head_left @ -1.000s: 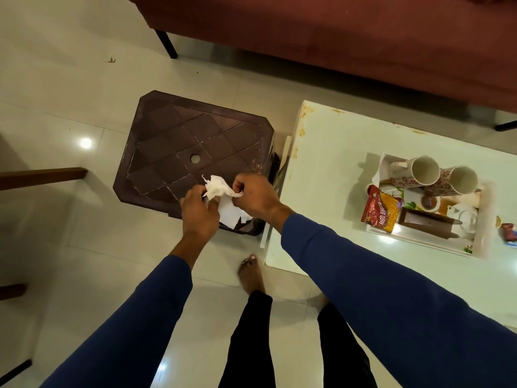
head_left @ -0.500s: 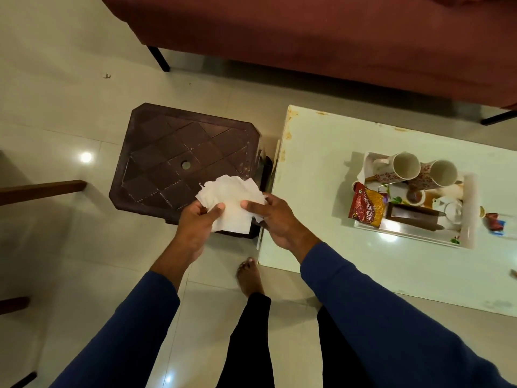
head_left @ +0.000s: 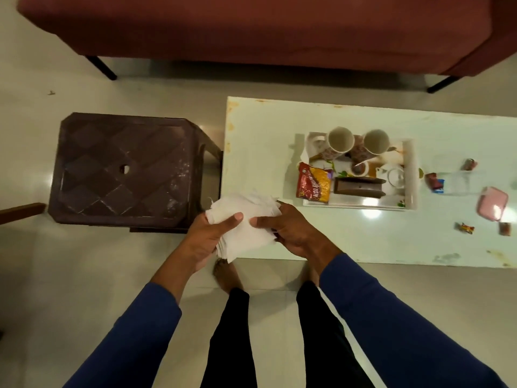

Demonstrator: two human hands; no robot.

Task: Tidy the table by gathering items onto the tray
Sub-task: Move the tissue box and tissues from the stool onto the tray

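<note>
Over at nine o'clock stands the dark brown plastic stool, just beside the white table. In the middle, at six o'clock, the person holds a stack of white paper napkins over the table's near left corner. The left hand grips the stack from the left, thumb pressed across the top sheet, fingers curled beneath. The right hand grips the opposite edge, thumb on top, fingers wrapped under. Moving toward two o'clock, the white tray sits on the table, well apart from the napkins. On it, two mugs lie on their sides at the far edge, a red and yellow snack packet rests at the left end, and a dark wooden holder lies beside that. At three o'clock, off the tray, small wrapped sweets are scattered on the tabletop, with a pink pouch near the right edge.
</note>
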